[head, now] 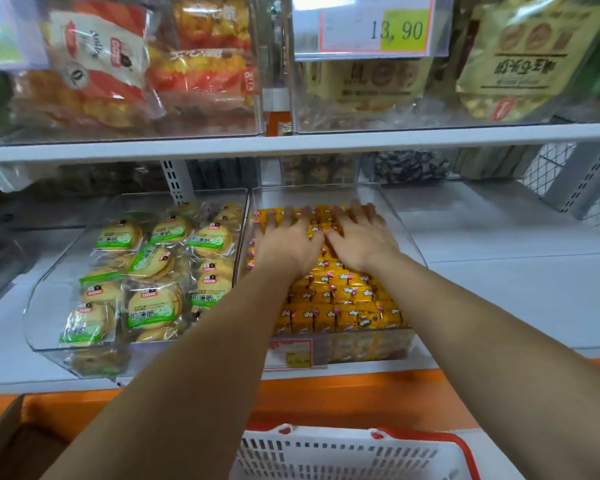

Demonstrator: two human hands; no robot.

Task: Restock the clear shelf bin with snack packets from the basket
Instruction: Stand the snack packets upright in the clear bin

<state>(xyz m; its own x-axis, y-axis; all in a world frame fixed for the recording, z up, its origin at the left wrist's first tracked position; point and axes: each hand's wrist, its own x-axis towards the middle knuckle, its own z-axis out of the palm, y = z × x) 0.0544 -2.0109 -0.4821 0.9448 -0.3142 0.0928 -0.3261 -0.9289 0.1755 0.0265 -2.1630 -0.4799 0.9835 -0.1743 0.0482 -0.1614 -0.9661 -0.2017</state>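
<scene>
Both the left hand (pixel 286 242) and right hand (pixel 359 239) are pressing flat, fingers spread, on the yellow snack packets (pixel 340 299) filling the clear shelf bin (pixel 400 220), where uneven pressure is risking packets sliding over its low front lip.

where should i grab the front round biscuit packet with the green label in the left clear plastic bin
Probably its crimped wrapper edge, pinched from above. The green-labelled biscuit packet lies label up at the front of the left clear bin. The bin's top is open, its clear front wall blocks a frontal reach, and other packets crowd the far and right sides.
</scene>
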